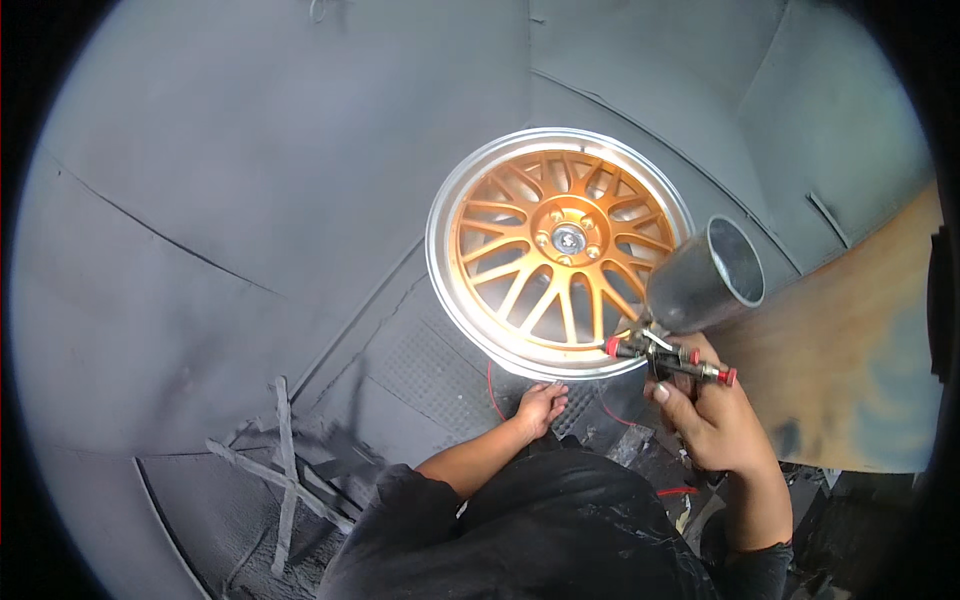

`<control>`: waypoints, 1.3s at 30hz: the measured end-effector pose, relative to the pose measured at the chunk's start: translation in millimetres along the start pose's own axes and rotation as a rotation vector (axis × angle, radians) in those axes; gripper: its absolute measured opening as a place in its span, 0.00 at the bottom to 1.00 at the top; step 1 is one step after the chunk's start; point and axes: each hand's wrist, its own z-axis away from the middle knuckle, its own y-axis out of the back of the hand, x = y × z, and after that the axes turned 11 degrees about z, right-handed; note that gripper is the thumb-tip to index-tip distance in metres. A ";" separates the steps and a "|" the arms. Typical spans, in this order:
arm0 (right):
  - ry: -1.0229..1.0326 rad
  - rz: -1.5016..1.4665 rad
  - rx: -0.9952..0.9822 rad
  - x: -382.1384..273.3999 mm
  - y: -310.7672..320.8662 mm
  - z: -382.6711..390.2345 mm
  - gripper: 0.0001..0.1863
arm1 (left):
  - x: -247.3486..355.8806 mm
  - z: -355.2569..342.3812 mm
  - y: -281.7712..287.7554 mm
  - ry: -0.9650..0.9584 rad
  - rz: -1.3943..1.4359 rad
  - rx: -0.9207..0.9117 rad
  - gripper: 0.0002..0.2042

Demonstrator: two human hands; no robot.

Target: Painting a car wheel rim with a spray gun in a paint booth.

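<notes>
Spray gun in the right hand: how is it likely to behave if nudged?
The spray gun is probably top-heavy, as its wide cup dwarfs the slim body, so a nudge could tip it. The cup's mouth appears open, so any contents might spill. Its metallic-looking parts suggest it is stiff.

Passable left of the wheel (569, 239); blocked lower right by the spray gun (662, 354), lower left by crossed bars (290, 484).

So the left forearm (468, 458) slanted inward, left hand (543, 408) palm-side partly showing, fingers (556, 394) kinda curled. Right forearm (757, 505) was angled up, right hand (708, 412) wrapped in a grip, thumb (674, 402) pointing up and left.
</notes>
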 end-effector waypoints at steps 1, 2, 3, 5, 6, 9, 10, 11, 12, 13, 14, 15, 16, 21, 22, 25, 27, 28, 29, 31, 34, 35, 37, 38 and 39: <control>-0.146 -0.094 -0.035 -3.1 2.8 -5.9 0.18 | 2.0 0.6 0.4 0.001 0.011 -0.013 0.08; -0.009 -0.035 0.098 -5.0 -3.5 -16.7 0.18 | 1.8 0.0 -1.9 -0.002 0.007 -0.015 0.08; 0.063 0.067 0.147 -8.7 -9.4 -27.1 0.17 | 4.5 2.3 1.0 -0.010 -0.011 0.015 0.07; -0.087 -0.033 0.106 -11.0 -1.0 -35.1 0.16 | 7.8 3.2 0.5 -0.009 -0.012 -0.009 0.07; -0.068 0.046 0.141 -11.0 2.6 -40.8 0.16 | 9.5 3.4 0.3 -0.009 -0.036 0.029 0.06; 0.167 0.173 0.332 -5.8 5.6 -62.2 0.14 | 14.7 2.6 1.9 -0.012 -0.080 -0.016 0.09; 0.169 0.199 0.353 -3.9 7.8 -65.8 0.14 | 16.0 2.3 2.6 -0.008 -0.080 -0.028 0.09; 0.074 0.176 0.383 -2.8 9.9 -66.2 0.13 | 16.8 1.7 4.0 0.003 -0.089 -0.045 0.08; -0.048 0.127 0.415 -1.7 13.0 -66.5 0.13 | 17.8 1.2 4.3 0.025 -0.107 -0.028 0.08; -0.030 0.149 0.426 -0.6 15.1 -66.9 0.13 | 18.4 0.3 4.8 0.020 -0.113 -0.067 0.08; -0.012 0.131 0.487 0.5 17.4 -66.5 0.09 | 18.7 -0.4 4.7 0.034 -0.127 -0.075 0.08; 0.003 0.117 0.552 2.1 20.2 -65.6 0.08 | 18.5 -1.2 4.3 0.052 -0.144 -0.086 0.08; -0.010 0.145 0.593 3.9 22.3 -64.1 0.08 | 18.3 -1.9 3.7 0.067 -0.162 -0.100 0.08; -0.144 0.256 0.680 24.4 41.7 -41.2 0.15 | 11.8 -0.3 -5.7 0.230 -0.066 -0.171 0.13; -0.174 0.284 0.692 31.9 43.3 -35.8 0.15 | 10.1 0.1 -9.3 0.234 -0.084 -0.175 0.13; -0.099 0.441 0.822 53.0 46.4 -16.5 0.16 | 3.8 -1.4 -21.8 0.255 -0.102 -0.251 0.15; -0.140 0.471 0.852 62.7 48.6 6.4 0.16 | -2.8 -4.2 -33.0 0.266 -0.064 -0.247 0.16; -0.178 0.462 0.848 65.9 46.2 19.1 0.16 | -5.6 -6.0 -37.6 0.273 -0.036 -0.235 0.17; -0.216 0.453 0.843 67.6 43.5 31.6 0.17 | -8.2 -7.5 -41.3 0.281 -0.046 -0.238 0.17; -0.275 0.136 0.766 67.4 34.7 62.8 0.17 | -11.9 -10.9 -46.3 0.258 0.000 -0.182 0.16; -0.263 -0.048 0.662 71.6 16.5 99.9 0.18 | -10.5 -13.8 -42.7 0.249 -0.003 -0.195 0.14; -0.226 -0.211 0.603 75.1 10.2 110.4 0.18 | -9.2 -13.9 -39.2 0.237 -0.026 -0.166 0.14; -0.203 -0.380 0.449 79.0 -2.0 133.3 0.21 | -3.2 -12.4 -27.1 0.234 -0.051 -0.172 0.15; -0.203 -0.427 0.369 82.2 -6.6 143.5 0.21 | 1.3 -12.4 -19.8 0.205 -0.083 -0.156 0.16; -0.197 -0.485 0.290 85.3 -9.9 152.6 0.22 | 7.9 -11.6 -11.1 0.219 -0.091 -0.157 0.16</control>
